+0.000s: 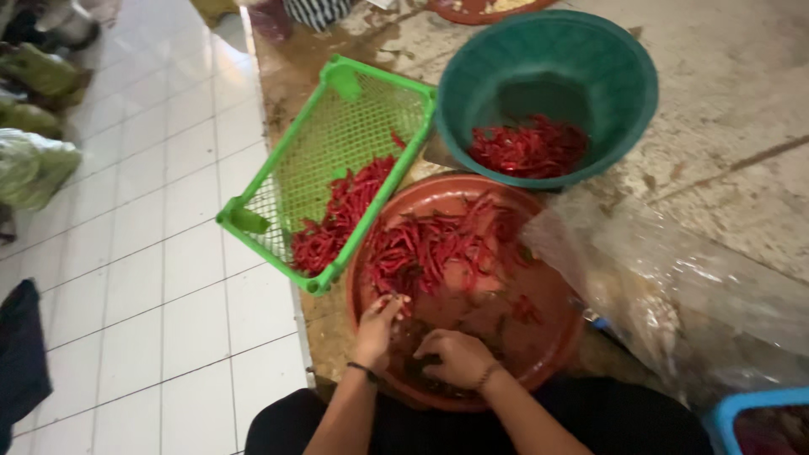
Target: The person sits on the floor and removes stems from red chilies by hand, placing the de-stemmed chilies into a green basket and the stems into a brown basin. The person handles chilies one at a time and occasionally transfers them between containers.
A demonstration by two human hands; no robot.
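A round reddish-brown tray (552, 341) lies in front of me with a heap of red chilies (425, 244) on its far half. My left hand (379, 324) rests at the tray's near left rim, its fingers touching chilies at the heap's edge. My right hand (455, 355) lies curled on the tray's near part over dark stems and scraps; what it holds is hidden. A green mesh basket (337, 143) with chilies stands tilted at the tray's left. A teal bowl (548, 59) beyond the tray also has chilies in it.
A crumpled clear plastic bag (674, 286) lies right of the tray. A blue container's corner (750, 413) shows at bottom right. The worn concrete slab (742, 126) ends at a white tiled floor (168, 253) on the left, with green bundles (34, 160) at far left.
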